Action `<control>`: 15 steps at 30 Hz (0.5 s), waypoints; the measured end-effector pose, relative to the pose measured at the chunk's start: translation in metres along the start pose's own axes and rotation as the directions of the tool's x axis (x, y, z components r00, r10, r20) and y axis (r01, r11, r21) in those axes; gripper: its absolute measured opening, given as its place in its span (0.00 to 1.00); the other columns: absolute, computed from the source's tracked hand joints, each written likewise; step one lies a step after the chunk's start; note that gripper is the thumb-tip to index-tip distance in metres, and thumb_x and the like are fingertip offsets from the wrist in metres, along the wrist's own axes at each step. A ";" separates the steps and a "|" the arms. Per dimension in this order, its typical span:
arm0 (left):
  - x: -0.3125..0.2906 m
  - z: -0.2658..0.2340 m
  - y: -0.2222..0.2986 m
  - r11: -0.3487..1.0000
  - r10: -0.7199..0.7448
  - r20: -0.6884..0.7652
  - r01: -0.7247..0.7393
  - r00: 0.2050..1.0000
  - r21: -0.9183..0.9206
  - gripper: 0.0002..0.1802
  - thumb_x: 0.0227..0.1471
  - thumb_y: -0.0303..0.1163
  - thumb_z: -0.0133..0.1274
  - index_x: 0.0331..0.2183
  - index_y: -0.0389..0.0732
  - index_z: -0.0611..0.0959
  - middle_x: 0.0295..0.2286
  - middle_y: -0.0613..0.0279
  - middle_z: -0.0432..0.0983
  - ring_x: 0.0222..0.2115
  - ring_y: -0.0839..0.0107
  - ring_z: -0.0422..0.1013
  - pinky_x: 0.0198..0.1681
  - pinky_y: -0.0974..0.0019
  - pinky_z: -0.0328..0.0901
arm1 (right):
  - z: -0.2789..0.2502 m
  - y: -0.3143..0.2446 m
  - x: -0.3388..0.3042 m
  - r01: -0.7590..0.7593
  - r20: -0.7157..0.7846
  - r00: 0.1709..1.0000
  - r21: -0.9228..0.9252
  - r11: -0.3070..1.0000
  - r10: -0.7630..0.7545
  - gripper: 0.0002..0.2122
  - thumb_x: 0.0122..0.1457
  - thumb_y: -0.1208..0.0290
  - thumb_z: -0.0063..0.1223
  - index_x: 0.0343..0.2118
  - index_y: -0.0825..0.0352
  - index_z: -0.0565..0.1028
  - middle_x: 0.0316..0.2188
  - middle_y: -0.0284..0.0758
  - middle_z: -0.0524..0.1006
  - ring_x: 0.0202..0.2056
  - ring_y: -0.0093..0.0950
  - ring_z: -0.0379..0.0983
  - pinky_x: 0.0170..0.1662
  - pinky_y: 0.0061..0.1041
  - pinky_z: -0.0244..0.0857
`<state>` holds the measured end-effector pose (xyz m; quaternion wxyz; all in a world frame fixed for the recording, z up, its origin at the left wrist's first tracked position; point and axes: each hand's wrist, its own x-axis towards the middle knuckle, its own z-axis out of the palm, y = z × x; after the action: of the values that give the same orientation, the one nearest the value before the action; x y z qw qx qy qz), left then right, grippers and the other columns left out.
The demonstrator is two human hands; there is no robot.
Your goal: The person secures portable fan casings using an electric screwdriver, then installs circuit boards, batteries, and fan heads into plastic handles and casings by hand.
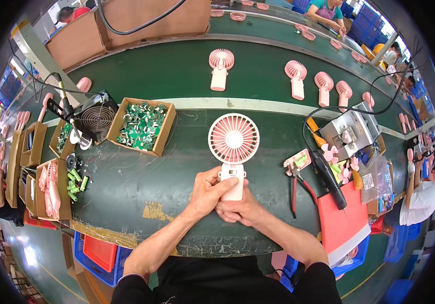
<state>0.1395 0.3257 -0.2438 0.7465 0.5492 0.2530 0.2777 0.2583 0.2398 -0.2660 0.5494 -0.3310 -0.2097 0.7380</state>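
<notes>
A pink handheld fan point(233, 138) with a round white-rimmed grille stands upright between my hands over the middle of the green bench. My left hand point(208, 191) is closed round its handle, the thumb lying on the front near a small dark switch window. From the other side my right hand point(244, 205) wraps the lower handle, its fingers curled beneath. To the right lie red-handled pliers point(298, 187), beside a pink fan part with a green cell point(298, 161). A black electric screwdriver point(329, 180) rests further right on its cable.
At left are a cardboard box of green circuit boards point(141, 126), loose green battery cells point(77, 183) and a box of pink shells point(51, 187). Several pink fans lie on the conveyor belt point(263, 71) beyond. A red sheet point(347, 218) overhangs the right front edge.
</notes>
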 end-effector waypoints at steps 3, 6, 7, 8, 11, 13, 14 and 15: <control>0.000 0.001 -0.002 1.000 0.000 0.003 0.000 1.000 -0.029 0.15 0.55 0.29 0.51 0.42 0.30 0.80 0.33 0.51 0.82 0.33 0.70 0.78 0.37 0.67 0.74 | -0.002 0.000 -0.001 -0.011 0.000 1.000 0.005 1.000 0.011 0.12 0.51 0.83 0.56 0.39 0.71 0.70 0.21 0.39 0.74 0.10 0.20 0.63 0.12 0.20 0.51; 0.000 0.001 0.004 1.000 0.027 0.034 -0.027 0.999 0.012 0.15 0.56 0.28 0.51 0.43 0.30 0.80 0.34 0.51 0.82 0.33 0.70 0.78 0.38 0.67 0.74 | 0.000 -0.002 -0.002 -0.008 0.025 1.000 0.004 1.000 0.008 0.13 0.51 0.83 0.56 0.40 0.71 0.70 0.22 0.40 0.74 0.10 0.20 0.63 0.12 0.20 0.52; -0.001 0.002 0.003 1.000 0.027 0.032 -0.028 0.999 0.012 0.15 0.56 0.28 0.51 0.43 0.30 0.80 0.34 0.51 0.82 0.33 0.70 0.78 0.38 0.67 0.74 | 0.001 -0.003 -0.003 -0.001 0.025 1.000 0.009 1.000 0.001 0.13 0.51 0.83 0.56 0.40 0.71 0.70 0.22 0.40 0.74 0.11 0.20 0.63 0.13 0.20 0.53; -0.001 0.002 0.002 1.000 0.017 0.029 -0.016 0.999 -0.024 0.15 0.56 0.28 0.51 0.43 0.30 0.79 0.34 0.51 0.82 0.33 0.70 0.78 0.38 0.67 0.74 | 0.001 -0.003 -0.002 -0.001 0.028 1.000 0.007 1.000 0.001 0.13 0.51 0.83 0.56 0.40 0.71 0.70 0.22 0.40 0.74 0.11 0.20 0.63 0.13 0.20 0.53; 0.000 0.002 0.000 0.998 0.004 0.026 -0.002 1.000 -0.060 0.15 0.56 0.28 0.51 0.44 0.31 0.79 0.35 0.51 0.82 0.34 0.70 0.78 0.39 0.67 0.74 | 0.000 -0.003 -0.001 -0.008 0.033 0.999 -0.006 1.000 0.009 0.13 0.52 0.83 0.55 0.41 0.72 0.70 0.22 0.40 0.74 0.11 0.20 0.64 0.13 0.20 0.54; 0.000 0.001 -0.001 0.998 -0.001 0.026 0.003 1.000 -0.061 0.15 0.57 0.28 0.51 0.44 0.31 0.79 0.35 0.51 0.82 0.35 0.70 0.78 0.39 0.67 0.74 | 0.001 -0.004 0.000 -0.016 0.037 0.999 0.003 1.000 0.016 0.13 0.52 0.83 0.55 0.42 0.72 0.70 0.22 0.40 0.74 0.11 0.20 0.64 0.13 0.20 0.54; 0.000 0.001 -0.001 0.998 -0.001 0.028 0.003 1.000 -0.056 0.15 0.57 0.29 0.51 0.44 0.31 0.79 0.35 0.51 0.82 0.35 0.70 0.78 0.39 0.67 0.74 | 0.000 -0.004 0.000 -0.017 0.036 0.999 0.002 1.000 0.017 0.13 0.52 0.83 0.55 0.42 0.72 0.70 0.22 0.40 0.74 0.11 0.20 0.64 0.13 0.20 0.54; -0.001 0.001 -0.001 0.999 -0.001 0.030 0.003 1.000 -0.052 0.15 0.57 0.29 0.51 0.44 0.31 0.79 0.35 0.51 0.81 0.35 0.70 0.78 0.40 0.67 0.74 | -0.001 -0.003 0.000 -0.013 0.043 0.999 0.004 1.000 0.013 0.13 0.52 0.83 0.55 0.42 0.72 0.70 0.22 0.40 0.74 0.11 0.20 0.64 0.13 0.20 0.54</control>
<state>0.1400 0.3243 -0.2446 0.7645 0.5335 0.2350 0.2752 0.2608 0.2404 -0.2643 0.5406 -0.3152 -0.2181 0.7489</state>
